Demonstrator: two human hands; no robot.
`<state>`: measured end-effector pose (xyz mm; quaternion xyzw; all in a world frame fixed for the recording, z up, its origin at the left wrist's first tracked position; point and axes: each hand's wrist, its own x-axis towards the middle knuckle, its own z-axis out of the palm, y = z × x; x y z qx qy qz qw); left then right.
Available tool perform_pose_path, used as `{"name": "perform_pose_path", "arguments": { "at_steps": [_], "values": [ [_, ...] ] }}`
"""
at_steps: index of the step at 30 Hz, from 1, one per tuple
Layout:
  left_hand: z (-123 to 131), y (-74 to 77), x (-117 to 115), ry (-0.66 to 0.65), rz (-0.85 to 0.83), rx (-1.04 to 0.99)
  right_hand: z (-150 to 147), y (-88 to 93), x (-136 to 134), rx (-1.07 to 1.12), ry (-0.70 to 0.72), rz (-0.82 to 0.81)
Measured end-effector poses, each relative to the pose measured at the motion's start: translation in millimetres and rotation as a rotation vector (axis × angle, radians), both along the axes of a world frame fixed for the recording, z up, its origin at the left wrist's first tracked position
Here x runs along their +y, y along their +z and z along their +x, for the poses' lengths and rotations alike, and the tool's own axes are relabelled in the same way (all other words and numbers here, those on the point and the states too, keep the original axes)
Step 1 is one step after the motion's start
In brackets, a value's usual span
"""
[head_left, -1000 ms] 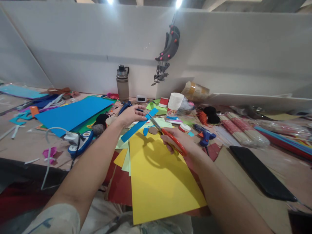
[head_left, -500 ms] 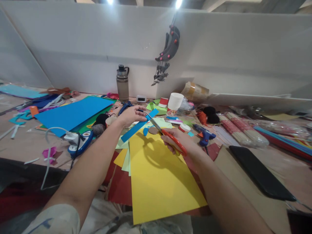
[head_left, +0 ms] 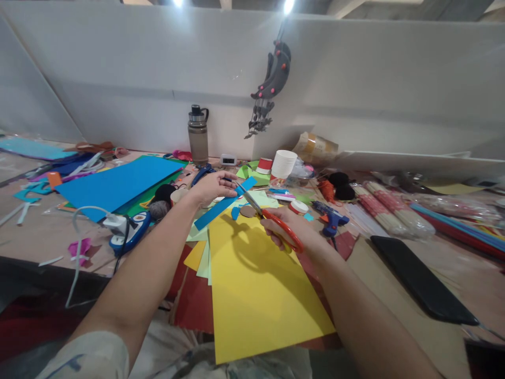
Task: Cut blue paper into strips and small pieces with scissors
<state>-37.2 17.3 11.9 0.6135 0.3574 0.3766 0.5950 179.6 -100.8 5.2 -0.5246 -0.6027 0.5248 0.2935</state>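
**A:** What's actually being held here?

**B:** A blue paper strip (head_left: 221, 206) is pinched near its upper end by the left hand (head_left: 213, 185), with the fingers closed on it. It's held up just past the 12 o'clock edge of the yellow sheet (head_left: 256, 284), slanted down toward 7 o'clock.

**A:** And the cutting side?

**B:** The red-handled scissors (head_left: 272, 218) are gripped by the right hand (head_left: 294, 231), fingers curled through the loops. The blades are aimed at 10 o'clock and are met with the strip near its top — whether they're parted can't be made out.

**A:** Anything else close by?

**B:** A blue glue gun (head_left: 330, 217) is seen at 3 o'clock of the right hand, and a stack of white cups (head_left: 284, 163) at 12 o'clock of the scissors. A water bottle (head_left: 198, 136) is stood at 11 o'clock by the wall — and a black tablet (head_left: 422, 281) is laid at 4 o'clock, well apart.
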Motion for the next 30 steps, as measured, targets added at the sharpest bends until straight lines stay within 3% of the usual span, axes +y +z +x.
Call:
{"name": "perform_pose_path", "arguments": {
  "at_steps": [22, 30],
  "values": [
    [-3, 0.8, 2, -0.057, 0.03, 0.099, 0, 0.3, 0, 0.012, 0.002, -0.055],
    [-3, -8.2, 6, -0.068, -0.042, 0.144, -4, 1.0, -8, -0.136, -0.046, 0.018]
  ]
}}
